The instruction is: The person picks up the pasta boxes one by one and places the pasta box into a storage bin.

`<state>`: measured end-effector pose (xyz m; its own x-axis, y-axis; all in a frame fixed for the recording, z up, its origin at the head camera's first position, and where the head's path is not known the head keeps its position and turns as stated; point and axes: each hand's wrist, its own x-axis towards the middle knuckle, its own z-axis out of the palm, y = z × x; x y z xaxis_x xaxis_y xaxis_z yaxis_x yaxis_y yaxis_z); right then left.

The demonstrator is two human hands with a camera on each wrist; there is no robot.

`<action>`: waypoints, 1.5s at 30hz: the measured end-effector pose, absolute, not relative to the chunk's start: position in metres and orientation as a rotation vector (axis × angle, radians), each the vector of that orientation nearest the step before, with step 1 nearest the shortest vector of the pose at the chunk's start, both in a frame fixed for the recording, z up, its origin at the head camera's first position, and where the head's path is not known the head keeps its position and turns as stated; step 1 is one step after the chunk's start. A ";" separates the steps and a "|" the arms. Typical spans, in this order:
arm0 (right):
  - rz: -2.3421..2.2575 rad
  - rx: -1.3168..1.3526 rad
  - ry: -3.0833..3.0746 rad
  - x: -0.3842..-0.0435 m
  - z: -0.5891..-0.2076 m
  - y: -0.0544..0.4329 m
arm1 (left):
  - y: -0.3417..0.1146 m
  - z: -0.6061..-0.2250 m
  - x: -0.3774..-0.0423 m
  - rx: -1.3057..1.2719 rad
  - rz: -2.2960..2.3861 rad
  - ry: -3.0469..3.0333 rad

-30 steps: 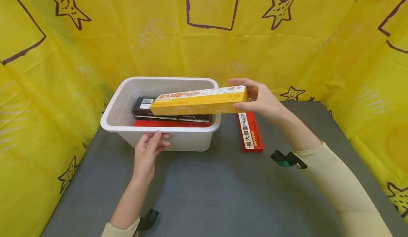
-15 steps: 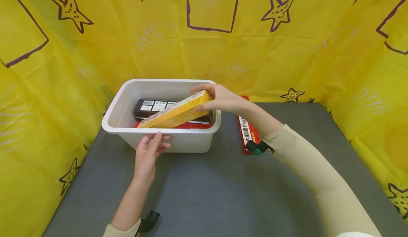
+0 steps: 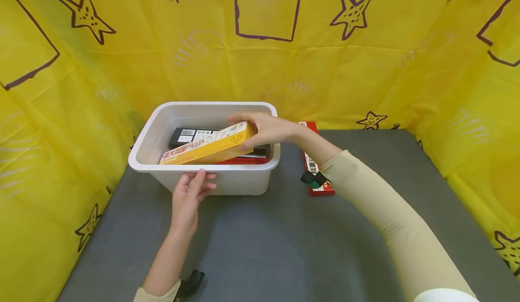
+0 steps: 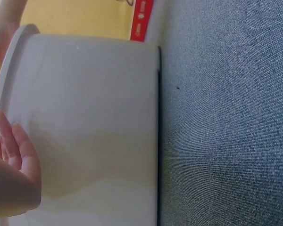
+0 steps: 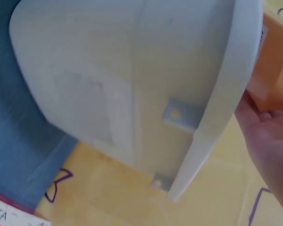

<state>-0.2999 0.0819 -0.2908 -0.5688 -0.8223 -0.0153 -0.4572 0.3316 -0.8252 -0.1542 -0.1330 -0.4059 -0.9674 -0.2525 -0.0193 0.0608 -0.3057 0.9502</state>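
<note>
My right hand [image 3: 266, 128] grips the right end of a yellow pasta box [image 3: 207, 146]. The box slants inside the white plastic bin [image 3: 142, 148], its left end lower, near the front wall. In the right wrist view, the hand [image 5: 271, 136] is beside the bin's rim, holding the box's orange-looking end [image 5: 273, 70]. My left hand [image 3: 188, 193] holds the bin's front rim, thumb at the lip and fingers beneath it. Under the yellow box lie a black box [image 3: 187, 135] and a red box [image 3: 248, 160], both partly hidden.
Right of the bin, a red pasta box [image 3: 312, 157] lies on the grey cloth-covered table [image 3: 260, 243], partly hidden by the right forearm and its black wrist strap [image 3: 313, 180]. Yellow patterned curtains [image 3: 268, 72] enclose the back and both sides.
My right hand has carried the yellow box leftward and down into the bin, where its left end has dipped. The left hand has stayed at the front rim.
</note>
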 end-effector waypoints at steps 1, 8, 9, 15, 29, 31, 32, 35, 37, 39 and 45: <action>-1.102 -1.136 2.170 -0.300 -0.292 0.083 | -0.133 -0.406 -0.154 0.248 -2.381 -1.718; -1.132 -1.131 2.185 -0.300 -0.296 0.095 | -0.133 -0.407 -0.154 0.249 -2.376 -1.727; -1.164 -1.133 2.198 -0.299 -0.296 0.098 | -0.133 -0.407 -0.154 0.249 -2.375 -1.731; -1.424 -1.081 2.290 -0.288 -0.301 0.121 | -0.133 -0.408 -0.153 0.245 -2.375 -1.730; -1.926 -0.573 2.651 -0.255 -0.352 0.185 | -0.134 -0.408 -0.153 0.226 -2.362 -1.737; -1.927 -0.500 2.684 -0.252 -0.361 0.191 | -0.134 -0.408 -0.153 0.224 -2.360 -1.741; -1.924 -0.460 2.696 -0.250 -0.366 0.194 | -0.134 -0.408 -0.153 0.224 -2.358 -1.744; -1.905 -0.351 2.721 -0.248 -0.381 0.202 | -0.134 -0.407 -0.153 0.222 -2.358 -1.750; -1.872 -0.292 2.747 -0.247 -0.389 0.208 | -0.134 -0.406 -0.154 0.222 -2.360 -1.749; -1.820 -0.242 2.783 -0.246 -0.396 0.212 | -0.133 -0.405 -0.154 0.225 -2.366 -1.749; -1.596 -0.078 2.861 -0.238 -0.420 0.221 | -0.132 -0.403 -0.153 0.252 -2.368 -1.740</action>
